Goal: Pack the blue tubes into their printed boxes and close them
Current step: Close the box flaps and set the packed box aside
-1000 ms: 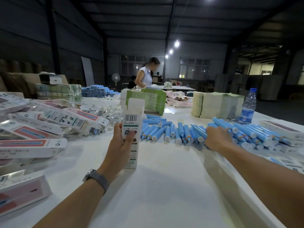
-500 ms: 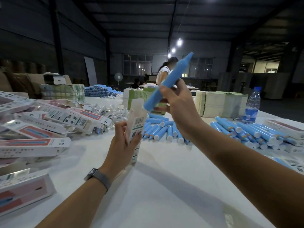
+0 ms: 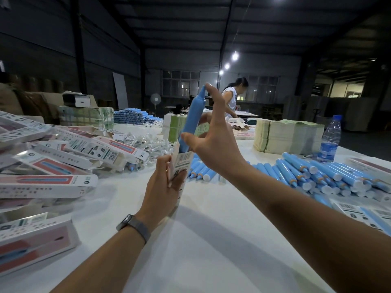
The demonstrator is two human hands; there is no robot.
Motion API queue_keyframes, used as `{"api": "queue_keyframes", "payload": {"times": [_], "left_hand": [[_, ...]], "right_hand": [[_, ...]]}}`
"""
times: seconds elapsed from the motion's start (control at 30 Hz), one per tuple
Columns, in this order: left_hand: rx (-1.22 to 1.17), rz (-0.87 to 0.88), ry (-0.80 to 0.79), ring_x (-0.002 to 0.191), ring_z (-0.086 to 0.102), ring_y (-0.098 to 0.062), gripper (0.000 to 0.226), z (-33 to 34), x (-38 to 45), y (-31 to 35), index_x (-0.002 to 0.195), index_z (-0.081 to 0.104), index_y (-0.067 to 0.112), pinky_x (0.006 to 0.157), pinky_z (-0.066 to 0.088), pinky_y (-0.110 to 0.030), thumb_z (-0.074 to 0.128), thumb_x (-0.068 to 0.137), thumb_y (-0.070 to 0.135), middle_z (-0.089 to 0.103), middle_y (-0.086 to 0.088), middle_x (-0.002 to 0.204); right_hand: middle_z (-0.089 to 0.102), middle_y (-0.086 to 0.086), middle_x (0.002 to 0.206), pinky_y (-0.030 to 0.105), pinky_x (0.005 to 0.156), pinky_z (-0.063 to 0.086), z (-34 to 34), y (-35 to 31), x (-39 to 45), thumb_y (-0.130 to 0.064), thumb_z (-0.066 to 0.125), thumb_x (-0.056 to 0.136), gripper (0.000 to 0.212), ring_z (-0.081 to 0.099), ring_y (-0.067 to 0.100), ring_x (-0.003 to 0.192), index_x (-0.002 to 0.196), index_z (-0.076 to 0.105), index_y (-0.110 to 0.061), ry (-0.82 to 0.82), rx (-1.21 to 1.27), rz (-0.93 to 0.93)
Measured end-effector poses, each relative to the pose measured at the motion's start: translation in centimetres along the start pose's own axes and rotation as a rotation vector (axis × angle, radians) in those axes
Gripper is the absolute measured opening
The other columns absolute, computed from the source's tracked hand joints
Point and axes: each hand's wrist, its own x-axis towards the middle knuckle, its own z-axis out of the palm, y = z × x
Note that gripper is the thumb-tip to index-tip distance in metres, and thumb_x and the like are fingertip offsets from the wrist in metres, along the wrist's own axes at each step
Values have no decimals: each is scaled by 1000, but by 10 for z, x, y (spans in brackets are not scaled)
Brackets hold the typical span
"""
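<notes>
My left hand (image 3: 163, 187) grips a white printed box (image 3: 179, 163) that stands upright on the white table (image 3: 211, 240), open end up. A blue tube (image 3: 193, 117) stands almost upright with its lower end inside the box mouth. My right hand (image 3: 213, 140) holds the tube, thumb low on its side, index fingertip on its top end, the other fingers behind it. Several loose blue tubes (image 3: 306, 174) lie in a row to the right, and more tubes (image 3: 201, 170) behind the box.
Filled printed boxes (image 3: 46, 182) are heaped on the left. Stacks of flat cartons (image 3: 289, 136) and a water bottle (image 3: 330, 140) stand at the back right, a green-wrapped stack (image 3: 175, 125) behind my hands. Another person (image 3: 231, 98) works at a far table.
My right hand picked a tube from the row, lifted it over the box and has now lowered its end into the box mouth. My left hand kept hold of the box.
</notes>
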Motion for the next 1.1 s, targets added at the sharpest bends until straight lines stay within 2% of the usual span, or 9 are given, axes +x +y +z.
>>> {"api": "queue_keyframes", "payload": {"times": [0.13, 0.33, 0.5, 0.6, 0.7, 0.83, 0.97, 1.03, 1.1], "left_hand": [[-2, -19, 12, 93, 63, -9, 34, 0, 0, -2, 113, 38, 30, 72, 43, -7, 63, 96, 15, 63, 16, 104], [-1, -24, 19, 96, 65, -19, 31, -1, -1, -1, 115, 40, 21, 79, 50, -33, 64, 96, 14, 64, 7, 105], [-2, -64, 45, 97, 65, -20, 35, -1, -1, 0, 111, 38, 28, 78, 50, -34, 65, 95, 13, 65, 6, 107], [6, -60, 48, 92, 64, -13, 37, -1, -1, -1, 109, 37, 31, 73, 48, -31, 66, 94, 14, 63, 16, 101], [34, -49, 79, 78, 60, -5, 43, -2, 0, -3, 105, 35, 41, 64, 44, -31, 67, 93, 15, 61, 22, 90], [33, -76, 186, 82, 62, -27, 37, -3, 5, -4, 105, 35, 36, 67, 49, -42, 66, 94, 17, 60, 9, 90], [32, -153, 414, 94, 58, -31, 30, -15, 15, -11, 110, 36, 23, 79, 49, -47, 61, 97, 14, 58, -3, 104], [50, -207, 511, 98, 55, -33, 27, -26, 20, -21, 115, 39, 12, 83, 47, -47, 59, 97, 12, 55, -11, 110], [96, -220, 575, 101, 54, -35, 29, -35, 22, -33, 118, 41, 2, 81, 42, -38, 59, 97, 9, 51, -13, 111]], "right_hand": [[60, -9, 79, 44, 60, 58, 2, -4, 8, -23, 75, 85, 69, 65, 12, 64, 138, 30, -27, 99, -75, -25], [55, -9, 82, 43, 66, 55, 4, -6, 10, -39, 69, 88, 52, 60, 14, 73, 128, 42, -22, 123, -198, -71], [54, -10, 84, 34, 63, 45, 6, 7, 4, -42, 63, 91, 32, 55, 14, 78, 114, 51, -22, 144, -306, -73], [55, -8, 91, 26, 61, 34, 13, 15, -11, -37, 58, 95, 18, 50, 14, 84, 102, 60, -20, 73, -419, -166], [56, 1, 111, 27, 62, 39, 24, 24, -27, -38, 56, 96, 23, 52, 20, 99, 99, 68, -20, -79, -488, -212], [49, -2, 123, 34, 77, 45, 37, 32, -25, -40, 55, 95, 25, 48, 21, 113, 107, 72, -26, -125, -348, -152], [54, -5, 112, 33, 83, 47, 66, 53, -13, -30, 55, 94, 22, 56, 14, 98, 113, 63, -24, -54, -52, 41], [61, -2, 103, 37, 82, 49, 92, 70, -6, -20, 55, 93, 19, 58, 16, 89, 111, 63, -21, -149, -65, 179], [65, 3, 104, 39, 88, 49, 121, 90, -1, -14, 54, 91, 26, 59, 22, 96, 114, 64, -21, -364, -200, 281]]}}
